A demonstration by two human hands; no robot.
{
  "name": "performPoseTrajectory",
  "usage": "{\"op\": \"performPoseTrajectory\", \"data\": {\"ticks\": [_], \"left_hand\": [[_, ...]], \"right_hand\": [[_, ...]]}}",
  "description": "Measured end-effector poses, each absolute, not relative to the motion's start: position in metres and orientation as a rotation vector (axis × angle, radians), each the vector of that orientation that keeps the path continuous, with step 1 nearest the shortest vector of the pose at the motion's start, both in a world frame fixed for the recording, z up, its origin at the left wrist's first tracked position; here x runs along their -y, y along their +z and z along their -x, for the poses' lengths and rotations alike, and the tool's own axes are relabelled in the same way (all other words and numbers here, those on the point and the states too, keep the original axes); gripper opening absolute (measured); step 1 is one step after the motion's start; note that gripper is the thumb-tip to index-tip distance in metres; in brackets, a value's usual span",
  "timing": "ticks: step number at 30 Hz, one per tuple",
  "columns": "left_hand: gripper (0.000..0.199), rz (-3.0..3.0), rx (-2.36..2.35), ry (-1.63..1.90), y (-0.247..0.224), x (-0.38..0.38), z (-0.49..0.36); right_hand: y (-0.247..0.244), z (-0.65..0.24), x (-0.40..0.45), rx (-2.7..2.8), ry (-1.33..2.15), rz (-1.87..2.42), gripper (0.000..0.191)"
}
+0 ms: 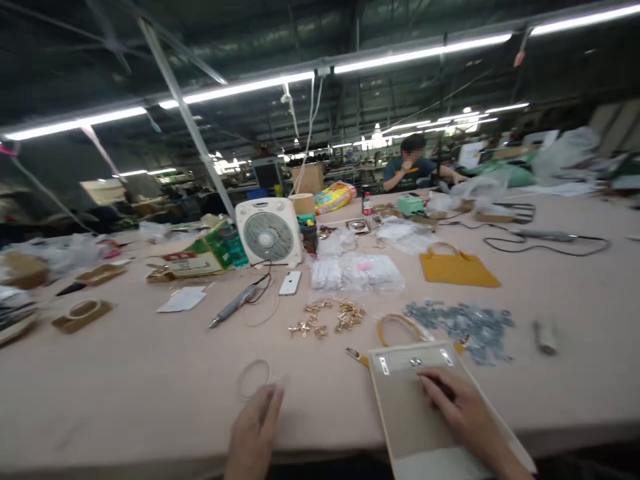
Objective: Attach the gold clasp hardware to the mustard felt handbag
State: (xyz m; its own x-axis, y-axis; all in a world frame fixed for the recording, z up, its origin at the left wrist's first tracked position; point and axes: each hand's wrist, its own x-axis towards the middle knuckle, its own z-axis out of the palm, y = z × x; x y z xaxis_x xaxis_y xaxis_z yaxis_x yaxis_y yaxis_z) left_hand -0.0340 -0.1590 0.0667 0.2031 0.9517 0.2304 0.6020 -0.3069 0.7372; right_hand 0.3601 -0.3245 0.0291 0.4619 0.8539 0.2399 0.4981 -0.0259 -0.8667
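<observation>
A bag panel (400, 407) lies with its beige inner side up at the table's front edge, a yellow handle (383, 330) looping out beyond its top. Two small white metal plates (384, 366) and a shiny round fitting (416, 362) sit along its upper part. My right hand (460, 410) rests over the panel, fingers curled and closed just below the fitting; anything inside them is hidden. My left hand (254, 430) is apart from the panel, over the table beside a thin ring-shaped loop (254, 379); motion smears its fingers.
Gold-coloured hardware (327, 319) and grey metal pieces (465, 323) lie beyond the panel. Further off are a yellow bag (457, 268), plastic packets (355, 272), a phone (290, 283), a corded tool (233, 307) and a fan (269, 233). A person (410, 170) sits across the table.
</observation>
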Motion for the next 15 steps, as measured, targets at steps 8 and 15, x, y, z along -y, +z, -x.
{"op": "performPoseTrajectory", "data": {"ticks": [8,15], "left_hand": [[0.033,-1.937,-0.654,0.526,0.080,0.203,-0.162],[0.028,-2.095,-0.530,0.567,0.082,0.219,-0.185]], "right_hand": [[0.043,-0.362,0.327,1.069,0.517,1.583,0.043],[0.037,-0.362,0.329,1.196,0.424,1.577,0.045]]}}
